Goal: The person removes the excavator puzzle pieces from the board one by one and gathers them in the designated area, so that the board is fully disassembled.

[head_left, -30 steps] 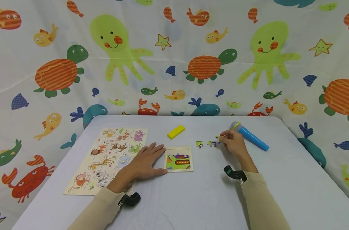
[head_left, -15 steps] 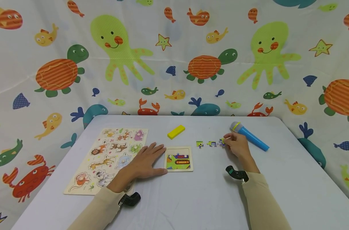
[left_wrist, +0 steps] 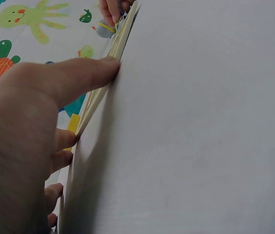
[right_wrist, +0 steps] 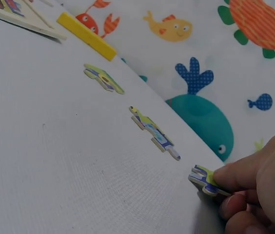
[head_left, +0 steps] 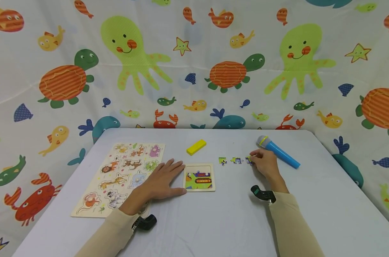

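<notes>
My left hand (head_left: pixel 162 182) lies spread, its thumb and index fingertip against the left edge of a small wooden puzzle tray (head_left: pixel 199 165). In that tray, the lower part of a colourful tracked-vehicle picture is filled. My right hand (head_left: pixel 265 163) pinches a green-and-purple jigsaw piece (right_wrist: pixel 205 179) between thumb and fingers at the table surface, covering part of it. Left of that lie a middle jigsaw piece (head_left: pixel 236 161) and another jigsaw piece (head_left: pixel 223 161), flat and apart from each other.
A wooden animal board (head_left: pixel 117 178) lies at the left, partly under my left forearm. Behind the tray rests a yellow block (head_left: pixel 196 147). A blue toy microphone (head_left: pixel 279 152) lies just beyond my right hand. A sea-animal cloth (head_left: pixel 194 64) hangs behind the table.
My right hand has shifted slightly right with its jigsaw piece, and a gap now separates that piece from the middle one. My left hand has stayed in place.
</notes>
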